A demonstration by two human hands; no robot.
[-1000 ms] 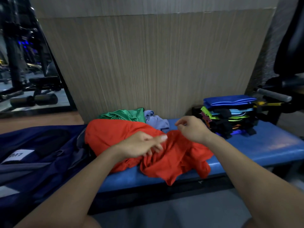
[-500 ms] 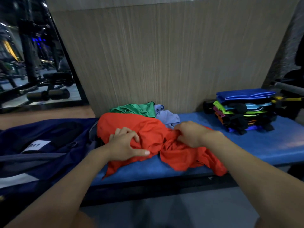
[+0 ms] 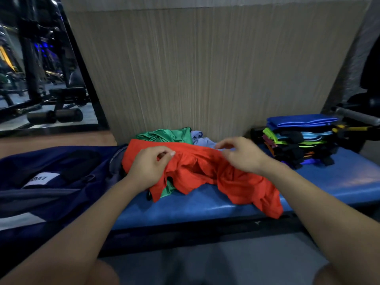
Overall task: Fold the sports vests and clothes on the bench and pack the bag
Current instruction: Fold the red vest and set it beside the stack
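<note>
A red shirt (image 3: 205, 173) lies crumpled in the middle of the blue bench (image 3: 205, 204). Part of it hangs over the front edge at about 5 o'clock from the pile.

The left hand (image 3: 148, 167) grips the red shirt. Its fingers are curled round a bunch of the cloth near the top edge. The right hand (image 3: 242, 155) is at 3 o'clock from the left hand, close by. Its fingertips pinch the top edge of the red shirt too. The cloth is pulled up a little between the two hands.

A green vest (image 3: 166, 135) sits behind the red shirt, at 12 o'clock from the left hand. A bit of green also peeks out under the red shirt. A light purple cloth (image 3: 202, 139) lies just beside the green vest, at its 3 o'clock.

A dark blue bag (image 3: 51, 177) lies open at 9 o'clock from the red shirt, touching it. It has a white label (image 3: 41, 178) on it.

A stack of folded clothes (image 3: 298, 140) stands on the bench at 2 o'clock from the right hand, with a blue one on top. Behind everything is a tan wall (image 3: 205, 68).
</note>
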